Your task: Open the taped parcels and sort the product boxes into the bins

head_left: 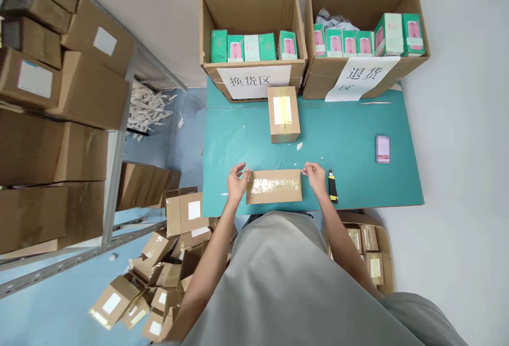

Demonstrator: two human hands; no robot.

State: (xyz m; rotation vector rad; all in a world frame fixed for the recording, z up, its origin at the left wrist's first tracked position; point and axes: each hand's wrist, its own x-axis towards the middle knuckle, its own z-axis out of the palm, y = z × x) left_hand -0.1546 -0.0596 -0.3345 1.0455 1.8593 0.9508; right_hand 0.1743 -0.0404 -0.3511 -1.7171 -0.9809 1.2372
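A small taped cardboard box (274, 187) lies on the teal table (350, 133) near its front edge. My left hand (237, 181) curls against the box's left end, fingers bent around the corner. My right hand (315, 174) pinches at the box's upper right corner; whether it grips tape or cardboard I cannot make out. A yellow-and-black utility knife (332, 186) lies just right of my right hand. A second sealed box (283, 114) with a white label stands farther back in the middle of the table.
Two big open cartons (254, 78) (401, 65) of green-and-pink product boxes stand at the table's back edge, each with a paper sign. A phone (382, 148) lies at the right. Shelves of cartons (59, 123) fill the left; small boxes (159, 271) are piled on the floor.
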